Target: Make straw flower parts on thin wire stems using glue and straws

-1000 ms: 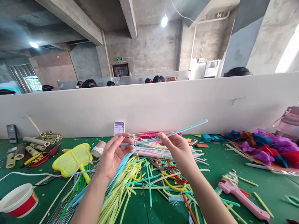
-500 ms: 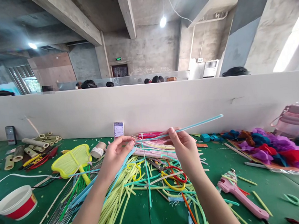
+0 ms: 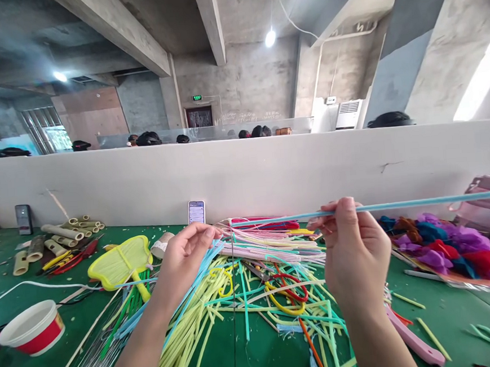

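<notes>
A long light blue pipe cleaner (image 3: 424, 202) stretches nearly level above the table. My right hand (image 3: 356, 254) is closed around it, thumb on top, with a long piece sticking out to the right. My left hand (image 3: 187, 261) is pinched at its thin left end, though the exact grip is hard to make out. A dark thread (image 3: 234, 320) hangs down close to the left fingertips. Underneath lie yellow-green strips (image 3: 184, 329), pink strips (image 3: 267, 249) and scissors (image 3: 286, 310) with red and yellow handles.
On the left are a yellow fly swatter (image 3: 121, 261), a paper cup (image 3: 33, 330), bamboo pieces (image 3: 64, 234) and metal wires (image 3: 89, 354). To the right are a pink glue gun (image 3: 414, 337), purple and red petals (image 3: 457, 246) and a bottle (image 3: 489, 192). A phone (image 3: 196, 211) leans against the white partition (image 3: 244, 172).
My right hand has moved right along with the pipe cleaner, which now reaches farther right and lies more level. My left hand has stayed almost in place, and the hands are farther apart.
</notes>
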### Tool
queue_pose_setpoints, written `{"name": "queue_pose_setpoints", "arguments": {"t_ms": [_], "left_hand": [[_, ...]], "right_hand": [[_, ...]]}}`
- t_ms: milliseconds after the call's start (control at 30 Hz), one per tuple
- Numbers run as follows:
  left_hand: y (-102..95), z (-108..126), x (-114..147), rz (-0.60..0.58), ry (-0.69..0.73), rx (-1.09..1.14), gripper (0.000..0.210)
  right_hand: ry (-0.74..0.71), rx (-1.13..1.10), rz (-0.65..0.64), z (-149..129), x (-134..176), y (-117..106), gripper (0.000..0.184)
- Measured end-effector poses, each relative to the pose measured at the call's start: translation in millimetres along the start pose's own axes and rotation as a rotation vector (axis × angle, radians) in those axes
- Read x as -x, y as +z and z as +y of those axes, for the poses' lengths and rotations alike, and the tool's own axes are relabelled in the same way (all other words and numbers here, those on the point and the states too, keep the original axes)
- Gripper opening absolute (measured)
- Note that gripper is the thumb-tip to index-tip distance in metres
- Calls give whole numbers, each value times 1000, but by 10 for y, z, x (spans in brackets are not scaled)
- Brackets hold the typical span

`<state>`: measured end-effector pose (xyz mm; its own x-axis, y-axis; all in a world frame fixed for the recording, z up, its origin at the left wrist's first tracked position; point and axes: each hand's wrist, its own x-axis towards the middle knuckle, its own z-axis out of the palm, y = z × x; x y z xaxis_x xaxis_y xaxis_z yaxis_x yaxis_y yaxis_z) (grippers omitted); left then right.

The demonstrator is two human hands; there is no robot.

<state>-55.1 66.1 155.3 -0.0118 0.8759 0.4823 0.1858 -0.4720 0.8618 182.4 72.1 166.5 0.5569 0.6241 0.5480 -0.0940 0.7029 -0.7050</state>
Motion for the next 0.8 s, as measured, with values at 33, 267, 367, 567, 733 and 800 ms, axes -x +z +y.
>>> {"name": "queue_pose_setpoints", "arguments": {"t_ms": [33,267,367,567,733,800], "left_hand": [[0,-3,1,6,-6,13,30],[-61,-5,-8,-27,-115,241,30],[-124,41,4,-53,-165,348,29],[-145,-19,-22,-125,-221,96,30],[-100,-356,-116,-170,-148,-320,37],[-108,-475,-147,-200,-146,-396,36]], "right_hand": [[-3,-17,6,-12,-5,0,36],[40,-58,-22,-12,6,26,34],[57,-61,-87,-26,27,29,28],[149,15,-243,93,53,64,23],[163,475,-533,532,-27,24,41],[124,781,-648,759,-50,-24,41]]}}
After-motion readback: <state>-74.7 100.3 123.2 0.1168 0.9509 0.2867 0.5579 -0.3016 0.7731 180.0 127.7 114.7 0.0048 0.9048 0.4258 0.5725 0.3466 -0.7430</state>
